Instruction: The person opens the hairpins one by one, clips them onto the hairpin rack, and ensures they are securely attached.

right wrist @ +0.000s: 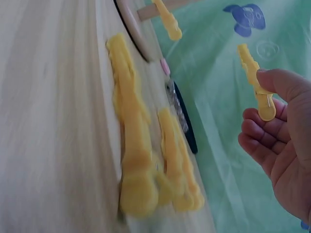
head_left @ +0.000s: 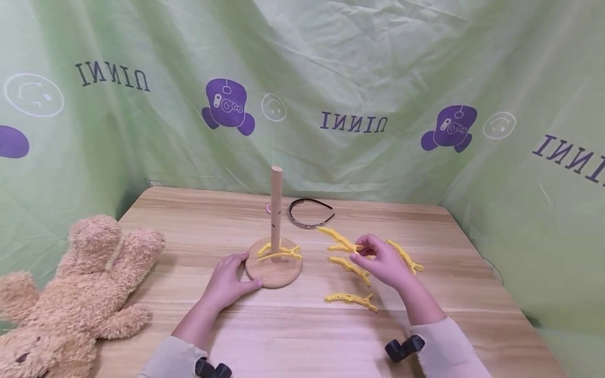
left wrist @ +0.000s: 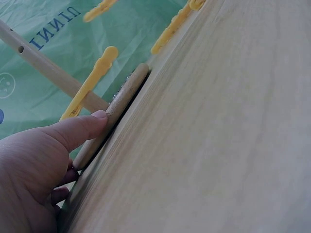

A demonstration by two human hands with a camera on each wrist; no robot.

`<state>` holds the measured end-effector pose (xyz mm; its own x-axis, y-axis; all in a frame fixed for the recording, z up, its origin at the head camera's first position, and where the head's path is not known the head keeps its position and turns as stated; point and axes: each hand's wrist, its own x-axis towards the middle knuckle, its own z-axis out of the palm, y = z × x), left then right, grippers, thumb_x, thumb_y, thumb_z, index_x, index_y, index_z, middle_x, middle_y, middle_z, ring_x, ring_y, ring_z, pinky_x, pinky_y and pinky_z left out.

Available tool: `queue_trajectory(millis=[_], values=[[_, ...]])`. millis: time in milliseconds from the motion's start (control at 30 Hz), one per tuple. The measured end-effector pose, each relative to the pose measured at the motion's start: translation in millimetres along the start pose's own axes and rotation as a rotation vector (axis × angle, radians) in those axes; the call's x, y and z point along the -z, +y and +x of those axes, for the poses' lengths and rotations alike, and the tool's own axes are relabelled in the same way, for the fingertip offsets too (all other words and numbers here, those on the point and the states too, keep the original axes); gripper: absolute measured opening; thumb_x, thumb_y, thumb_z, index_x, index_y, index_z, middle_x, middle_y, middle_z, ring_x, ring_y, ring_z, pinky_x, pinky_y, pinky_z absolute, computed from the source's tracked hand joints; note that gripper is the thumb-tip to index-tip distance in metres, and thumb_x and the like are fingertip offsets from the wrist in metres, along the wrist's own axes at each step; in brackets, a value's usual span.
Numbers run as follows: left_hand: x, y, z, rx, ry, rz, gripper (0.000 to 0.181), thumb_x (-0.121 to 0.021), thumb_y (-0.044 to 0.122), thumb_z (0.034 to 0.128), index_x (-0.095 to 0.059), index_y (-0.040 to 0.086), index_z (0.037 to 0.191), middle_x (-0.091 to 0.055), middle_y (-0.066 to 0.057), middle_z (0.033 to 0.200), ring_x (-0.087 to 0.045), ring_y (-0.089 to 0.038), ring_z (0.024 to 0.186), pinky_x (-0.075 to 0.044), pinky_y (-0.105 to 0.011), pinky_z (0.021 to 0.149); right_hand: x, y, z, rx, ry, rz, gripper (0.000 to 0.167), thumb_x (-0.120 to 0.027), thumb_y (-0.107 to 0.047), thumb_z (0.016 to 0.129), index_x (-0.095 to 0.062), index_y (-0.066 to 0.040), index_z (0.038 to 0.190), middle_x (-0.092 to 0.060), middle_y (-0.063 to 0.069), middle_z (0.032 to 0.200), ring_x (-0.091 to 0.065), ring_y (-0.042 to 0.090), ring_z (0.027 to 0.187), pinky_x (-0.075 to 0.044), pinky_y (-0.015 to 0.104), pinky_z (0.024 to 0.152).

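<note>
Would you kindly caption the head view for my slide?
Left hand holding the stand by its base, right hand pinching a clip above the table.

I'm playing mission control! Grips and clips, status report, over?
Left grip holding wooden base. Right grip pinching yellow clip above tabletop. Possibly in the way: another clip low at the post.
</note>
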<state>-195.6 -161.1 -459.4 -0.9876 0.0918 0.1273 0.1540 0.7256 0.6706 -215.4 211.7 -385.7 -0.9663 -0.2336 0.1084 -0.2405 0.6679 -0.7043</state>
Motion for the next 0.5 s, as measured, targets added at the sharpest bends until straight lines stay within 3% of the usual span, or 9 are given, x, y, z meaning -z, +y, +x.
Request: queue_trajectory(millis=[233, 367, 500], values=[[-0.1, 0.3, 0.2, 0.001, 0.002, -0.002, 0.088, -0.083, 0.042, 0.0728, -0.048, -0.004, 0.139, -0.050, -0.026, 0.141, -0.040, -0.046, 0.135, -0.030, -0.060, 0.115, -16, -25, 17.4, 0.120, -0.113, -0.034, 0.039, -0.065, -0.025, 0.095, -0.058, -0.003, 0.127, -0.068, 0.011, 0.114, -0.064, 0.027, 0.109, -0.053, 0.048, 0.096], [1.1, 1.6, 0.5, 0.002, 0.000, 0.002, 0.089, -0.083, 0.043, 0.0727, -0.048, -0.004, 0.139, -0.051, -0.026, 0.141, -0.040, -0.045, 0.135, -0.030, -0.059, 0.115, -25, -36, 25.9, 0.176, -0.121, -0.134, 0.035, -0.064, -0.021, 0.095, -0.062, -0.003, 0.125, -0.071, 0.010, 0.111, -0.066, 0.026, 0.106, -0.054, 0.048, 0.094], [1.2, 1.2, 0.7, 0.007, 0.001, 0.001, 0.089, -0.083, 0.043, 0.0728, -0.048, -0.004, 0.140, -0.051, -0.025, 0.141, -0.040, -0.045, 0.135, -0.030, -0.059, 0.115, -36, -46, 36.3, 0.206, -0.103, -0.242, 0.032, -0.063, -0.021, 0.096, -0.066, -0.004, 0.123, -0.073, 0.008, 0.106, -0.067, 0.019, 0.092, -0.056, 0.042, 0.087]])
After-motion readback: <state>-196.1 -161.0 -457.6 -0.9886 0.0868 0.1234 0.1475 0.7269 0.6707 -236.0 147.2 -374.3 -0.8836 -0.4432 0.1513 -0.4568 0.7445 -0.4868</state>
